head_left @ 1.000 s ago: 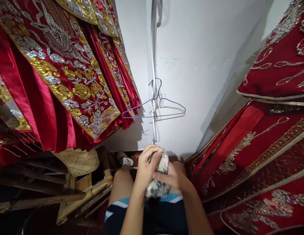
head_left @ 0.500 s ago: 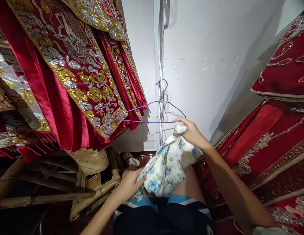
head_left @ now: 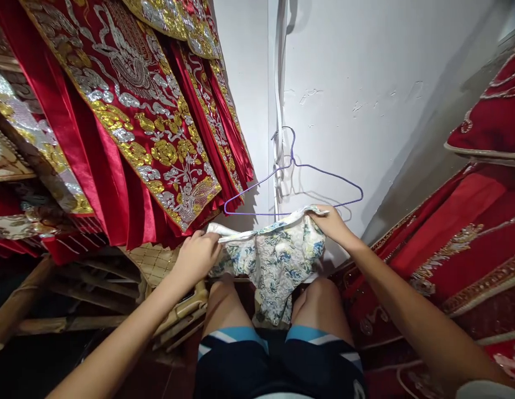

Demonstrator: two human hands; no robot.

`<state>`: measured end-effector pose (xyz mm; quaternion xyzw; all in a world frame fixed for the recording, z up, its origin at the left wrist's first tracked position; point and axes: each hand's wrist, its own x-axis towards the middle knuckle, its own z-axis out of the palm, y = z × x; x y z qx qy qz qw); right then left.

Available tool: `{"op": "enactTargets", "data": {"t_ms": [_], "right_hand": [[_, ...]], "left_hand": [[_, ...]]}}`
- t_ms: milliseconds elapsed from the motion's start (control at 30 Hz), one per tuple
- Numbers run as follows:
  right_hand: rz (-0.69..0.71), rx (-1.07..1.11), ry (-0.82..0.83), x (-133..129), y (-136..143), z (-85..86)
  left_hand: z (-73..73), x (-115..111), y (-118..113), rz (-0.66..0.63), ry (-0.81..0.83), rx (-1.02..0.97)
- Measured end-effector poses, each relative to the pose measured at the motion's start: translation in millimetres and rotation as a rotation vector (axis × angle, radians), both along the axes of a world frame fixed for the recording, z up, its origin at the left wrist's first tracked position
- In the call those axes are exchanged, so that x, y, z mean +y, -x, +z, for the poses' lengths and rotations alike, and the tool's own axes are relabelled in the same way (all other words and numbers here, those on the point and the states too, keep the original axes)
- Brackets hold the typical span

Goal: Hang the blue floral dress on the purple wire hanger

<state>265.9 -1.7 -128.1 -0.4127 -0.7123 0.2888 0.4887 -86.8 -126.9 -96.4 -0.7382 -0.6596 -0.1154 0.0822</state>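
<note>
A white floral garment (head_left: 278,260) with blue and yellow flowers is stretched above my lap, its top edge roughly level and its lower part hanging in folds. My left hand (head_left: 199,252) is closed on the top edge at the left end. At the right end, my right hand (head_left: 329,223) pinches the same edge between thumb and fingers. Just beyond the cloth a purple hanger (head_left: 326,170) hangs bare by its hook. The garment hides part of its lower bar, and whether my right hand touches the hanger I cannot tell.
Red costumes with gold and silver sequins (head_left: 166,149) hang at the left. More red beaded clothing (head_left: 457,238) lines the right side. A bamboo chair (head_left: 75,324) stands low on the left. White wall (head_left: 349,72) and a white vertical strip (head_left: 278,77) lie ahead.
My left hand has risen and moved left, taking the garment's top edge. The bunched cloth is now spread sideways between both hands. My right hand has left the hanger's right end, which now shows.
</note>
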Motion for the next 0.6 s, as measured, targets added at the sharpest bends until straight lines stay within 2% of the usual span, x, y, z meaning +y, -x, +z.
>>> {"op": "enactTargets", "data": {"t_ms": [67,133,300,400,433,467,600], "right_hand": [[-0.021,-0.020,-0.028,-13.2,-9.8,10.0],[-0.048,-0.019,-0.021,-23.1,-13.4,19.2],[-0.042,-0.008,0.072,-40.8,0.9,26.6],[0.040,-0.051,0.011,-47.1,6.1,25.4],[0.030,-0.067,-0.030,-47.1,4.0,25.7],[-0.020,-0.074,-0.074,-45.6,-0.4,26.7],[-0.399,-0.031,-0.214,-26.5,-32.6,36.5]], "left_hand": [[8.3,11.1,-5.6,-0.050,-0.051,-0.126],[22.8,22.1,-16.0,-0.120,-0.142,-0.268],[60.8,55.7,-58.0,-0.309,-0.316,-0.448],[68.4,80.1,-77.3,-0.400,-0.369,-0.490],[68.1,87.4,-80.0,-0.405,-0.380,-0.501],[66.8,93.4,-80.6,-0.401,-0.391,-0.513],[57.1,101.8,-71.9,-0.390,-0.427,-0.556]]}}
